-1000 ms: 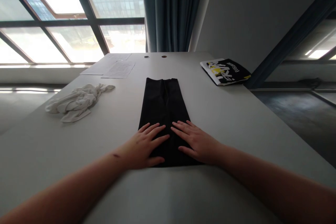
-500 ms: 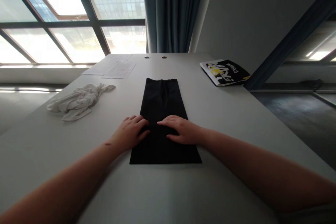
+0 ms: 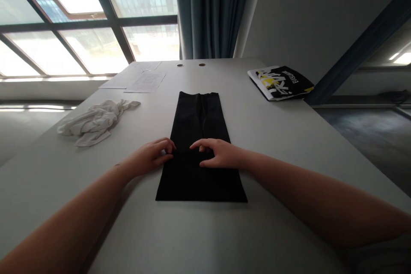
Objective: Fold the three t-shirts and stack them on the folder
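Fingers (image 3: 165,140) of left hand (image 3: 149,156) and right hand (image 3: 224,155), earlier spread, now bent, pinch on black cloth (image 3: 201,185) unclear

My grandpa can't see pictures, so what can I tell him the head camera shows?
A person's left hand is at the left edge of a long black cloth on a white table, and the right hand is over its right side. A crumpled pale cloth and papers lie to the left, a black-and-white printed item to the right.
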A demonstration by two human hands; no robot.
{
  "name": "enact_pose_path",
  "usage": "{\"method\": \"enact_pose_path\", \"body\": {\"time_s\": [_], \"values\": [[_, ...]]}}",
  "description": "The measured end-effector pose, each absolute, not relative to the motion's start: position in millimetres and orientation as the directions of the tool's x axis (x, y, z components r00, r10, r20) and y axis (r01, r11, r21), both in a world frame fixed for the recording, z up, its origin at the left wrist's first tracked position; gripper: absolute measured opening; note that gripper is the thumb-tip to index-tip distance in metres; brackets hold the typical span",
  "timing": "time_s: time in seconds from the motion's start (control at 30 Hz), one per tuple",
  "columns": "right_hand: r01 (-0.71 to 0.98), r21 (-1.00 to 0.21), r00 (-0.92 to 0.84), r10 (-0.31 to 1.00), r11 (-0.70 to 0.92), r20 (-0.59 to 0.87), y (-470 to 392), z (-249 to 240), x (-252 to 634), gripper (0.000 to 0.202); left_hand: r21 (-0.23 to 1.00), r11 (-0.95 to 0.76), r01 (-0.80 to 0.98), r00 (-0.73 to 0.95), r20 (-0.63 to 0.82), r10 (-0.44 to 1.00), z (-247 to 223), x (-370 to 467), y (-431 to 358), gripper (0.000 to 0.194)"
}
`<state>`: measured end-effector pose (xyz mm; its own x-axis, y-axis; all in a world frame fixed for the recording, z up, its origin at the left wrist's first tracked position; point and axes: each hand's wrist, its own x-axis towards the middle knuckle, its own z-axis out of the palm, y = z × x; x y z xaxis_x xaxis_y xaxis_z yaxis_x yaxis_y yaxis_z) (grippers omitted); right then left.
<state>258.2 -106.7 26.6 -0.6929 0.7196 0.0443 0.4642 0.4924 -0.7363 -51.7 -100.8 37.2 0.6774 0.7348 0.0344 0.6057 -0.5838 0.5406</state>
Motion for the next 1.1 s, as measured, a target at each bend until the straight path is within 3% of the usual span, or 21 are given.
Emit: {"method": "enact_pose_path", "body": {"time_s": [0.2,0.43,0.53,0.7,1.1], "values": [[0.491,-0.659,-0.615,0.763,0.570,0.201,-110.3,12.6,256.3,0.031,0.458,-0.557,0.693,0.623,0.008,0.782,32.0,-53.5,-98.3,0.014],[0.538,-0.281,-0.687,0.606,0.795,0.400,-128.9,20.2,253.0,0.025,0.161,-0.649,0.744,0.628,0.165,0.761,42.2,-37.4,-117.3,0.025],[0.512,-0.224,-0.754,0.559,0.829,0.346,-147.1,17.2,247.6,0.039,0.074,-0.670,0.738,0.635,0.259,0.728,34.8,-19.1,-141.5,0.036],[0.641,-0.250,-0.724,0.680,0.726,0.117,-153.0,0.3,243.9,0.071,0.051,-0.697,0.716,0.673,0.216,0.707,1.9,-5.5,-155.7,0.063],[0.757,-0.219,-0.622,0.781,0.615,0.044,-115.2,-1.6,262.4,0.066,0.142,-0.618,0.773,0.615,0.067,0.786,6.1,-32.2,-114.7,0.059]]}}
